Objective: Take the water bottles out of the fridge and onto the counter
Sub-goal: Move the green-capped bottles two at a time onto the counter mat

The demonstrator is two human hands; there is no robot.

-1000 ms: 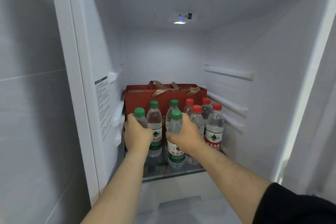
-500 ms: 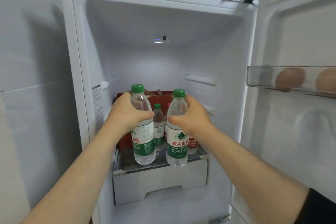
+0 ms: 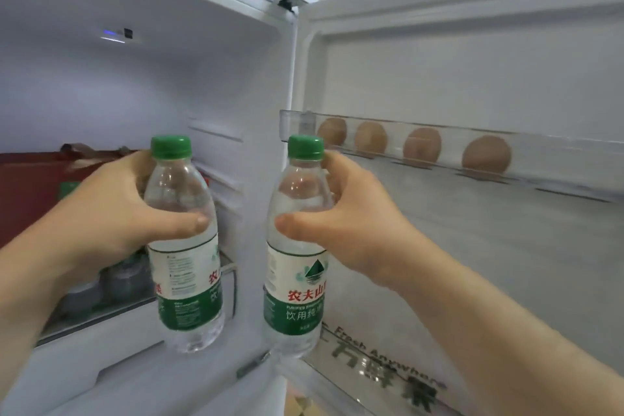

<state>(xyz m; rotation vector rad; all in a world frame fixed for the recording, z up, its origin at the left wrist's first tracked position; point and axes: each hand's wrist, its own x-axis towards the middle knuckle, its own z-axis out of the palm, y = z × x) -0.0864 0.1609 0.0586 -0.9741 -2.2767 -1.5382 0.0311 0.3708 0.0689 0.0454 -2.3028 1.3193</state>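
My left hand grips a clear water bottle with a green cap and green-white label, held upright in front of the open fridge. In my right hand is a second bottle of the same kind, also upright, just in front of the fridge's right edge. Both bottles hang in the air, clear of the shelf. Behind my left arm, more bottles stand blurred on the glass shelf, mostly hidden.
A dark red gift box sits at the back of the shelf. The open fridge door stands to the right, with a clear rack holding several brown eggs. A white drawer front lies under the shelf.
Both hands have lifted a green-capped bottle off the shelf and drawn it back out of the fridge. The view has swung right, toward the open door.
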